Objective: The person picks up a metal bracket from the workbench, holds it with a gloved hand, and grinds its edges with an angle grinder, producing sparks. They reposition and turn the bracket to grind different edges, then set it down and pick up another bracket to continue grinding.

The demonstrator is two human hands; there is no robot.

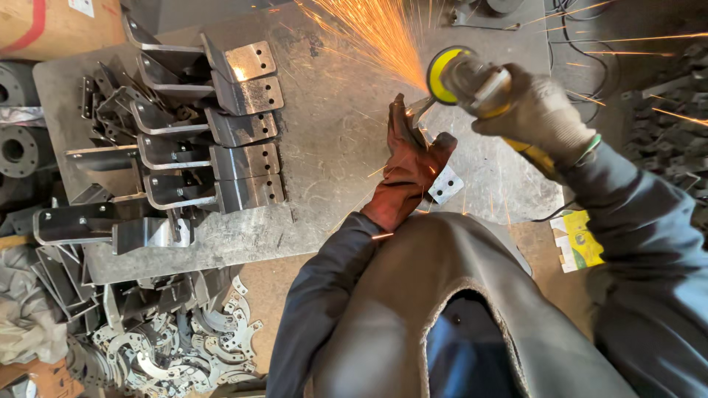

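Observation:
My left hand (408,168), in a brown leather glove, presses down on a bent steel bracket (445,184) lying on the steel work table (332,140). My right hand (535,110), in a grey glove, grips an angle grinder (472,79) with a yellow guard. Its disc touches the bracket's upper end just above my left fingers. Orange sparks (376,37) spray up and to the left across the table.
A row of several finished steel brackets (221,140) lies on the table's left half. Flanges (18,147) sit at the far left, and flat curved plates (199,346) are piled on the floor at the lower left. A yellow box (579,239) lies at the right.

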